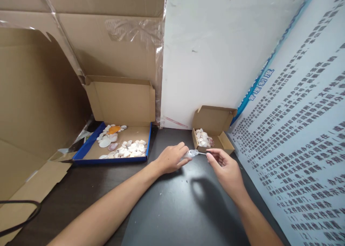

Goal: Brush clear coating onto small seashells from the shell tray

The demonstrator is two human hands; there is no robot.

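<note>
Above the dark mat, my left hand (174,158) is closed around the clear handle of what looks like a small screwdriver (192,153). Its thin metal shaft points right, toward my right hand (225,167). The thumb and fingertips of that hand pinch the shaft's dark far end, and the other fingers are curled. Whether anything else sits inside the right fingers is hidden. Just behind my hands stands a small open cardboard box (228,144) with white shells (202,138) and a few pinkish ones piled in its left part.
On the left lies a larger open box (149,138) with a blue rim, holding many white shells (133,149) and an orange one (114,130). Cardboard panels rise behind it. A printed board (296,131) leans along the right. A black cable (29,217) loops at lower left.
</note>
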